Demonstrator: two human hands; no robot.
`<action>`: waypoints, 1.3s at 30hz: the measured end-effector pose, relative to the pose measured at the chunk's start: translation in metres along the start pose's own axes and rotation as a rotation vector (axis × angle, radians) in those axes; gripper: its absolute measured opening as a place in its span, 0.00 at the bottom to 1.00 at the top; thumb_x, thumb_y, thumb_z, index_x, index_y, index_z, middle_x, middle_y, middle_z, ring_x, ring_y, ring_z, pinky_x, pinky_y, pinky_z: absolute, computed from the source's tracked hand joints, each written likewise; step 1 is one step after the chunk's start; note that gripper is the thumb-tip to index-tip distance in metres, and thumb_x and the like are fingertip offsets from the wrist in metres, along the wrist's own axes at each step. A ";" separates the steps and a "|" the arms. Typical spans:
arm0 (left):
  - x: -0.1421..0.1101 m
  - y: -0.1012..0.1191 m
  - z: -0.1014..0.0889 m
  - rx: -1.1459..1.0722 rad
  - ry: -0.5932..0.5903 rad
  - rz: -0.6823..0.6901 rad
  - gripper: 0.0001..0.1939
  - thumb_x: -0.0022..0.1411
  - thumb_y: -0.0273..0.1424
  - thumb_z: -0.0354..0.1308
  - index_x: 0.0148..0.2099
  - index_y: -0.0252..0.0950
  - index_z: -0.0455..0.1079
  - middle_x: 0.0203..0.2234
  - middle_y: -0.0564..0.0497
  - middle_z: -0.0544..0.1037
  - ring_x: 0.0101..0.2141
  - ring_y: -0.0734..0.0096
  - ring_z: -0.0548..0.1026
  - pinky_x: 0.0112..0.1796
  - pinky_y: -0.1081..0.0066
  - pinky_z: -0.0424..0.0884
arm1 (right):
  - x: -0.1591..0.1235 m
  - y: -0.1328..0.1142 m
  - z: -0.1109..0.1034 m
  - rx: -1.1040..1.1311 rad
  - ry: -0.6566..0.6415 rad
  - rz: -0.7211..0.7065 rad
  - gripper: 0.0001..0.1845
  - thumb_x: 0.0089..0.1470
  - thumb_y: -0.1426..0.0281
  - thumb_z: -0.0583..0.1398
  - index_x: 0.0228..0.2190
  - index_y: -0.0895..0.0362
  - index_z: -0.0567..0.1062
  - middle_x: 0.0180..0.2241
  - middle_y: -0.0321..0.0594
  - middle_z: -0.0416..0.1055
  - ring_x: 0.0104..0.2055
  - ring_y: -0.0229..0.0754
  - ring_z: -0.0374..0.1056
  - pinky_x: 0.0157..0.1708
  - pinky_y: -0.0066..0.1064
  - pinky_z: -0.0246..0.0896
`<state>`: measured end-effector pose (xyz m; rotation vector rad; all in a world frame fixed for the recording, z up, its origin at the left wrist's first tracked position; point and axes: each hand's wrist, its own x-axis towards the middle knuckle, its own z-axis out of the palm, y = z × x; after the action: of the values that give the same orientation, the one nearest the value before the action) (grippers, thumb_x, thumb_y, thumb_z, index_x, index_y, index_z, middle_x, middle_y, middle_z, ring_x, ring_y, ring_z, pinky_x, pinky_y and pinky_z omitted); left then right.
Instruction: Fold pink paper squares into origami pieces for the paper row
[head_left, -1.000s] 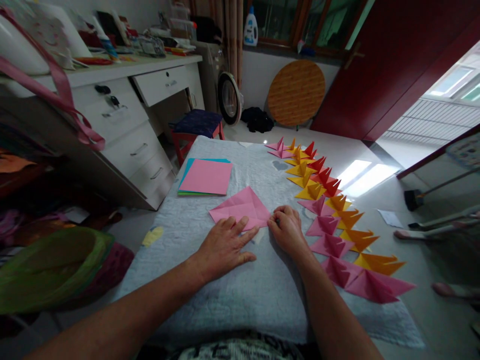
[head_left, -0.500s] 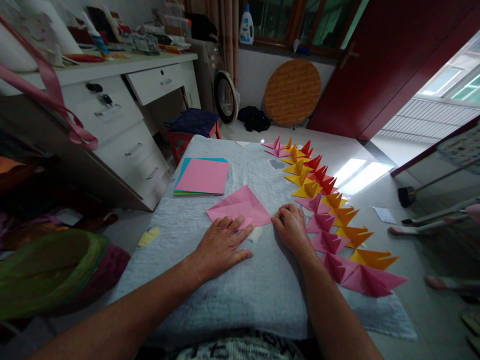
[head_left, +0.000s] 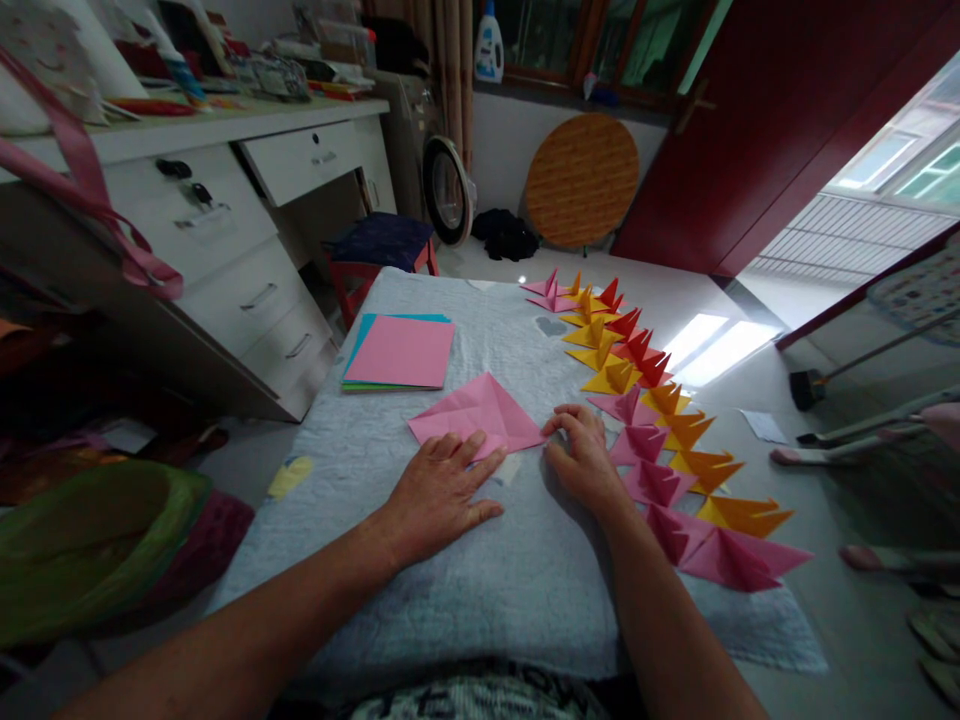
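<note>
A creased pink sheet of origami paper [head_left: 484, 408] lies on the cloth in front of me, with corners pointing left, right and away. My left hand [head_left: 446, 490] rests flat on its near edge, fingers spread and thumb apart, hiding part of that edge. At the sheet's right corner is my right hand [head_left: 581, 455], fingers curled, with index fingertip and thumb close around the tip. Right of it stand rows of folded paper cranes in pink [head_left: 656, 482], yellow [head_left: 621, 378], orange [head_left: 705, 467] and red [head_left: 651, 362].
A stack of square paper [head_left: 401, 352], pink on top, lies at the back left of the cloth-covered table [head_left: 465, 610]. Beyond are a stool [head_left: 382, 240], a white desk [head_left: 225, 240] and an open washing machine door [head_left: 448, 190]. A green-lined bin [head_left: 97, 550] stands left.
The view has shifted slightly, moving the scene left. My right index finger and thumb have parted a little at the paper's right corner. My left hand stays flat on the sheet.
</note>
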<state>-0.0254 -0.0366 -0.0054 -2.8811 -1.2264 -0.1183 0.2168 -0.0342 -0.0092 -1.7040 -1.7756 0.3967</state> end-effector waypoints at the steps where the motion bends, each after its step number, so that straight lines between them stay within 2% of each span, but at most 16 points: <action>1: 0.000 0.000 -0.001 -0.003 -0.002 0.000 0.34 0.65 0.55 0.51 0.68 0.47 0.59 0.63 0.45 0.66 0.55 0.50 0.64 0.55 0.53 0.62 | 0.000 -0.002 0.000 -0.013 -0.017 -0.005 0.10 0.49 0.76 0.57 0.34 0.53 0.75 0.49 0.46 0.66 0.55 0.53 0.59 0.56 0.47 0.53; 6: 0.001 0.001 -0.004 -0.022 -0.009 0.004 0.34 0.65 0.54 0.52 0.68 0.45 0.60 0.62 0.44 0.67 0.56 0.49 0.65 0.56 0.52 0.62 | 0.001 -0.005 0.002 -0.083 -0.087 0.018 0.04 0.53 0.71 0.61 0.33 0.54 0.77 0.51 0.47 0.67 0.57 0.55 0.59 0.57 0.49 0.51; 9: 0.002 0.003 -0.003 -0.041 0.018 0.016 0.33 0.66 0.52 0.53 0.67 0.42 0.61 0.62 0.42 0.67 0.58 0.50 0.65 0.58 0.53 0.60 | 0.003 -0.005 0.003 -0.102 -0.109 0.032 0.04 0.54 0.72 0.61 0.32 0.54 0.77 0.52 0.47 0.67 0.57 0.54 0.59 0.57 0.50 0.50; 14: 0.005 0.010 0.001 -0.047 0.020 0.090 0.29 0.69 0.44 0.53 0.65 0.30 0.63 0.61 0.40 0.69 0.59 0.55 0.66 0.61 0.58 0.58 | 0.005 -0.006 0.003 -0.109 -0.110 0.046 0.03 0.54 0.72 0.61 0.31 0.54 0.77 0.51 0.46 0.68 0.56 0.54 0.59 0.57 0.49 0.51; 20: 0.006 0.011 0.008 -0.009 0.020 0.110 0.27 0.72 0.40 0.49 0.65 0.28 0.62 0.60 0.38 0.70 0.59 0.55 0.68 0.59 0.58 0.60 | 0.008 -0.005 0.003 -0.093 -0.119 0.017 0.04 0.55 0.72 0.60 0.29 0.55 0.76 0.50 0.46 0.69 0.55 0.53 0.60 0.55 0.47 0.52; 23: 0.006 0.010 0.007 -0.011 0.012 0.115 0.28 0.72 0.42 0.49 0.66 0.32 0.61 0.62 0.40 0.69 0.59 0.56 0.67 0.59 0.58 0.60 | 0.009 -0.005 0.005 -0.106 -0.105 0.014 0.08 0.57 0.71 0.58 0.27 0.55 0.75 0.48 0.46 0.70 0.54 0.53 0.61 0.55 0.47 0.52; 28: 0.007 0.006 0.004 -0.069 -0.001 0.104 0.34 0.67 0.52 0.51 0.69 0.43 0.57 0.64 0.44 0.65 0.60 0.54 0.65 0.59 0.56 0.59 | 0.010 -0.006 0.006 -0.159 -0.092 0.032 0.10 0.59 0.70 0.56 0.27 0.55 0.74 0.48 0.47 0.70 0.53 0.54 0.60 0.54 0.48 0.53; 35: 0.006 0.004 0.006 -0.106 -0.022 0.083 0.36 0.66 0.54 0.50 0.71 0.46 0.53 0.67 0.45 0.60 0.61 0.53 0.62 0.60 0.55 0.56 | 0.005 -0.010 -0.001 -0.101 -0.156 -0.028 0.05 0.56 0.67 0.60 0.32 0.53 0.76 0.53 0.45 0.65 0.58 0.54 0.57 0.58 0.50 0.48; 39: 0.006 0.004 0.005 -0.108 -0.021 0.084 0.35 0.66 0.54 0.50 0.71 0.48 0.53 0.67 0.44 0.59 0.61 0.52 0.61 0.61 0.55 0.55 | 0.006 -0.013 -0.001 -0.106 -0.182 -0.045 0.04 0.55 0.70 0.60 0.31 0.54 0.76 0.54 0.45 0.65 0.59 0.53 0.56 0.59 0.50 0.46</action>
<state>-0.0182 -0.0351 -0.0096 -3.0293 -1.1335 -0.1586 0.2072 -0.0302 0.0009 -1.7439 -1.9933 0.4582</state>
